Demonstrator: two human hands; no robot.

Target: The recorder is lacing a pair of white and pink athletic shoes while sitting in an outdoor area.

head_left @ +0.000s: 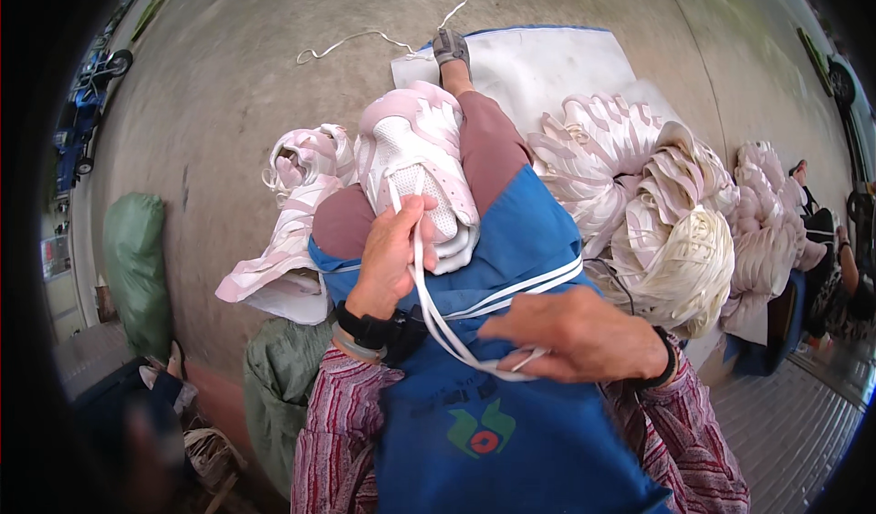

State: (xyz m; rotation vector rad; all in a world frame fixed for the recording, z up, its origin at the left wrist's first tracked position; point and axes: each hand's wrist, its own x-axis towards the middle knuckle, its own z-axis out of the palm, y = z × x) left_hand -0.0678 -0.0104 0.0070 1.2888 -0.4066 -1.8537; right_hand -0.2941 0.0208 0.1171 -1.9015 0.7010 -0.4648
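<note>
On my lap rests a stack of pink-and-white shoe uppers (415, 135), the top one with a white mesh tongue. My left hand (391, 257) lies against its near edge, fingers closed on a white shoelace (429, 311) where it meets the eyelets. From there the lace hangs in a long loop across my blue apron (538, 450) to my right. My right hand (584, 333), partly smeared by motion, is closed round the other part of that lace, above the apron. The lace's ends are hidden in the fingers.
More uppers (306, 167) lie to the left of my knee. At the right sit a large bundle of uppers (598, 162) and a thick hank of white laces (689, 272). A white sheet (547, 62), a loose lace (365, 35) and a green sack (137, 272) are on the floor.
</note>
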